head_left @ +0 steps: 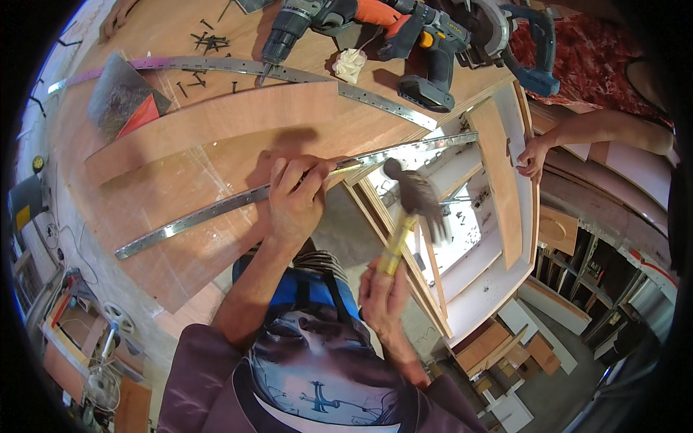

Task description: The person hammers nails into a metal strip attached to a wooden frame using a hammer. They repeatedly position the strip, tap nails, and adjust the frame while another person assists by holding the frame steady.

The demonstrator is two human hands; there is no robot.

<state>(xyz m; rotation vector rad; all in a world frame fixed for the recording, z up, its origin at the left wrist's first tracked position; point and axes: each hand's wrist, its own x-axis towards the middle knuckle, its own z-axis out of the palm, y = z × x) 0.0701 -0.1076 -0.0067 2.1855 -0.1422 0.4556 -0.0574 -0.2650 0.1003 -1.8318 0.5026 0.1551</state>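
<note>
My left hand [292, 202] is closed around the middle of a long perforated metal drawer rail [191, 222]. A thin brass-coloured piece [348, 166] lies along the rail beside my fingertips; its kind is unclear. The rail's left end is over the wooden worktop [162, 198], and its right end reaches past the edge to an open cabinet frame [527, 209]. My right hand [382, 296] grips the yellow handle of a claw hammer [395, 249]. Its dark head, smeared by motion, is up just right of my left hand, apart from the rail.
A thin wooden panel [216, 130], another metal rail [296, 74], scattered black screws [209, 42] and a steel plate [119, 97] lie ahead. Two cordless drills [289, 32] and a circular saw [502, 32] crowd the far edge. Another person's hand [535, 155] holds the cabinet's side.
</note>
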